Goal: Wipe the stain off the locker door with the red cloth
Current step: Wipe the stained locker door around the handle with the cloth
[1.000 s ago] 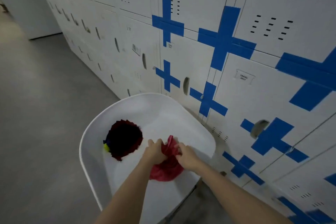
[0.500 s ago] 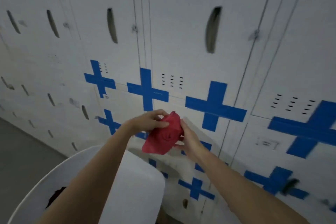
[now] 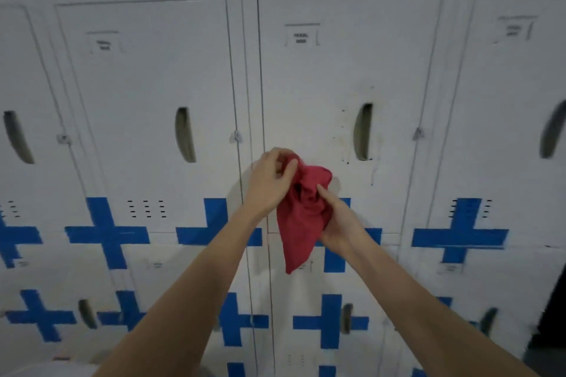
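Observation:
Both my hands hold the red cloth (image 3: 301, 214) in front of a white locker door (image 3: 321, 79). My left hand (image 3: 271, 179) pinches the cloth's upper edge. My right hand (image 3: 338, 222) grips it from the lower right, and a loose corner hangs down below. Dark specks and drip marks of the stain (image 3: 346, 141) sit on the door just left of its slot handle (image 3: 363, 131), up and to the right of the cloth. The cloth is held off the door, apart from the stain.
White lockers fill the view, each with a slot handle and label. Blue tape crosses (image 3: 107, 234) run across the lower doors. A dark edge (image 3: 551, 315) shows at the far right. A white rim (image 3: 61, 367) peeks in at the bottom left.
I lifted the red cloth from the white chair with both hands. My view rose from the chair to the upper locker doors, and the cloth has unfolded to hang lower.

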